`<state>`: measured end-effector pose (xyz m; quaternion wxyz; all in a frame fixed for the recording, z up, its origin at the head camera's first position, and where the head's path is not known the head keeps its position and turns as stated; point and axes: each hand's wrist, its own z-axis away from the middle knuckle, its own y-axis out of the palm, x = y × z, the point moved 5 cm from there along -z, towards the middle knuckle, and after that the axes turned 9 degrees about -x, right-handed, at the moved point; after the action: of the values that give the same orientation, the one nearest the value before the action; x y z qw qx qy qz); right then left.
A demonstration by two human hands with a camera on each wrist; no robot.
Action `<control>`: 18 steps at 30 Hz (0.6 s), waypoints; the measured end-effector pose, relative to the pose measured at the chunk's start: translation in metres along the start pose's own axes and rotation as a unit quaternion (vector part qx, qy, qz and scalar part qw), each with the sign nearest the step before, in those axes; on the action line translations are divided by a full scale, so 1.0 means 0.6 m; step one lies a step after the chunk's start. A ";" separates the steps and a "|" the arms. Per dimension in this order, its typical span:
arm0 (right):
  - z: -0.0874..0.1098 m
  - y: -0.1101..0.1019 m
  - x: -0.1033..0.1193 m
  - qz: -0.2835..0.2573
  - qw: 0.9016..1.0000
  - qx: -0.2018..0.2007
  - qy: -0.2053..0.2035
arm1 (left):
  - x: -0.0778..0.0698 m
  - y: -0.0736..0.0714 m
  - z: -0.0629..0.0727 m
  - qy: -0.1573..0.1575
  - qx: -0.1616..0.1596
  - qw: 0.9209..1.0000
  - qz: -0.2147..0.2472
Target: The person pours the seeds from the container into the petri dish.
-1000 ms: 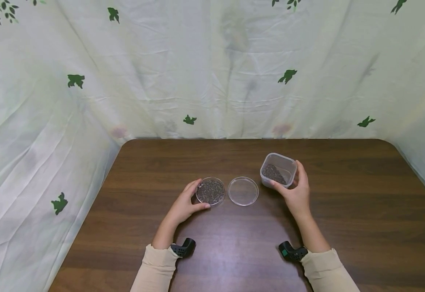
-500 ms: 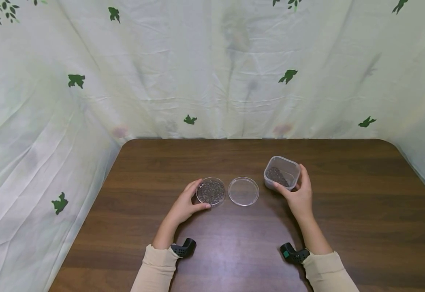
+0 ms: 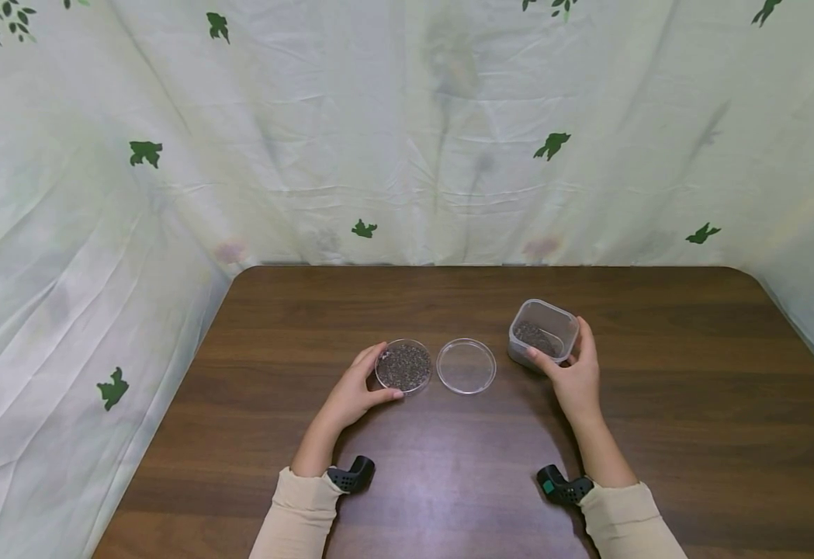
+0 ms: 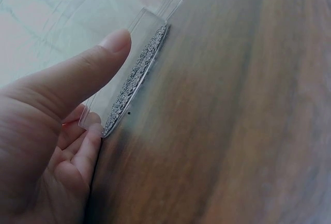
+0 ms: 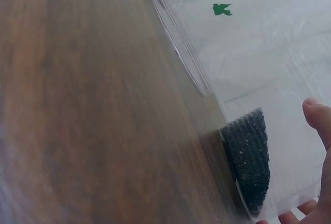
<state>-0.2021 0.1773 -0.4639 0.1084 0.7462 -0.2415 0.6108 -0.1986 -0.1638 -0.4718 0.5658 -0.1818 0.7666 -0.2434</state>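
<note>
On the table my left hand (image 3: 352, 393) holds a clear round petri dish (image 4: 124, 71) by its side, thumb at the near edge and fingers at the far one. Dark grey granules (image 3: 403, 366) cover the dish's bottom in a layer. To its right lies the clear petri dish lid (image 3: 465, 366), which neither hand touches. My right hand (image 3: 576, 379) grips a squarish translucent plastic container (image 3: 562, 322), thumb on the near side. Inside, more dark granules (image 5: 247, 162) are heaped toward the container's left side. Its fingers behind the container are partly hidden.
The brown wooden table (image 3: 441, 473) has a rounded back edge. Behind it hangs a pale curtain (image 3: 407, 132) with green bird shapes. One tiny dark speck (image 4: 129, 113) lies on the table beside the petri dish.
My right hand has moved the container slightly right and toward me, mostly in the first half second, and the granules have shifted in it. The left hand and petri dish stay put.
</note>
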 end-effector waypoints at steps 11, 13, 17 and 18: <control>0.003 -0.001 0.015 -0.011 1.000 0.006 0.017 | 0.002 0.000 0.000 -0.003 0.000 1.000 -0.003; 0.008 0.000 0.030 -0.012 1.000 0.009 0.018 | 0.002 0.000 0.000 -0.004 0.001 1.000 -0.004; 0.009 0.001 0.034 -0.011 1.000 0.015 0.022 | 0.002 0.000 0.000 -0.006 0.002 1.000 -0.004; 0.007 0.001 0.027 -0.011 1.000 0.016 0.023 | 0.003 0.000 0.000 -0.007 0.002 1.000 -0.003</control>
<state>-0.1965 0.1710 -0.4492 0.1087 0.7365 -0.2206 0.6301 -0.1992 -0.1644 -0.4731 0.5702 -0.1852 0.7618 -0.2453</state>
